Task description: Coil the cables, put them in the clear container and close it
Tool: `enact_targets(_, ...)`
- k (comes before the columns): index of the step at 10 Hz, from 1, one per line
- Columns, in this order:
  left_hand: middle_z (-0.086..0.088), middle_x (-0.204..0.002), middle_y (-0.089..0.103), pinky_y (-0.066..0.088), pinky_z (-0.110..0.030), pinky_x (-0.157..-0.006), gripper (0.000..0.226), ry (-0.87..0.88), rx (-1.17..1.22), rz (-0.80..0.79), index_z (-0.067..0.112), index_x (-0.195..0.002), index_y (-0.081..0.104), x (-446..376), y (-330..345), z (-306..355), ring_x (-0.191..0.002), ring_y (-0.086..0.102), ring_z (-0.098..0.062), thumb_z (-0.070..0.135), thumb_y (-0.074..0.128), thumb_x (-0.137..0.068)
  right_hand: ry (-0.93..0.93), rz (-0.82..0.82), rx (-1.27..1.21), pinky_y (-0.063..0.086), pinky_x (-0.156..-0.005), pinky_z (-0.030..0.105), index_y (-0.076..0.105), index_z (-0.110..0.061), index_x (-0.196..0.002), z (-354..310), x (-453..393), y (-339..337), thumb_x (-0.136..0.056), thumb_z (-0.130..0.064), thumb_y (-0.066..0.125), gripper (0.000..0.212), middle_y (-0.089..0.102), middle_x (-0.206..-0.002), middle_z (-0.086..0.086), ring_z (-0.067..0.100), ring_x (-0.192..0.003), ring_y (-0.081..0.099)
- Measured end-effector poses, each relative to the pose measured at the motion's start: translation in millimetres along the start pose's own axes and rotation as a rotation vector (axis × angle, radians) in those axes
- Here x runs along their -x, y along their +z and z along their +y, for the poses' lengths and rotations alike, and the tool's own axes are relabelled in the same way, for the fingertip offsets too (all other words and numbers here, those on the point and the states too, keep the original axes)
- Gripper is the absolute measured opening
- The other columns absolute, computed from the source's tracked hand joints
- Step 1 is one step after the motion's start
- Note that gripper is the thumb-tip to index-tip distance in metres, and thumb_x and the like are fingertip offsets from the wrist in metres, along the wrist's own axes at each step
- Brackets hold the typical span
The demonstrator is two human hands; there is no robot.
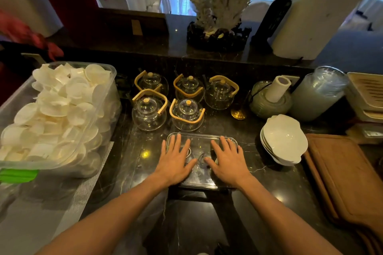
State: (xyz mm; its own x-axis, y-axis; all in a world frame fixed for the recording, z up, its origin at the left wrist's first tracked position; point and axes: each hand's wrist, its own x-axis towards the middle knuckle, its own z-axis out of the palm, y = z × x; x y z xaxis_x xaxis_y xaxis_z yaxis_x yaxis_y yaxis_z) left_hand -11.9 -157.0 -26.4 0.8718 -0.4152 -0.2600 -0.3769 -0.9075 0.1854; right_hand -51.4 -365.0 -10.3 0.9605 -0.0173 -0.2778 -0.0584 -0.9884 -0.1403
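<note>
A clear rectangular container (200, 139) with its clear lid on top sits on the dark marble counter, just in front of me. Coiled cables (201, 159) show faintly through the lid between my hands. My left hand (176, 159) lies flat on the left half of the lid, fingers spread. My right hand (227, 160) lies flat on the right half, fingers spread too. Both palms press down on the lid and neither hand grips anything.
Several glass teapots (187, 114) with wooden handles stand right behind the container. A large plastic bin of white shell discs (56, 114) fills the left. Stacked white bowls (283, 138) and brown boards (344, 174) lie at the right, jars (317, 93) behind them.
</note>
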Motion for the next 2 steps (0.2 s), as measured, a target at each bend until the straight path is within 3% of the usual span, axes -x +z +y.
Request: enact_targets(2,-0.021,-0.168,0.007,0.016,-0.06,-0.121,0.078,0.061,-0.024,-0.248,0.022,-0.158,0.022,-15,-60,-7,-0.154,0.011,-0.039,0.06,0.048,-0.095,-0.064,-0.138,0.017,0.028,-0.119,0.058,0.034,-0.025,-0.155,5,-11,-40,-0.096,-0.06,0.049,0.07,0.028,-0.165,0.013,0.036,-0.151,0.026)
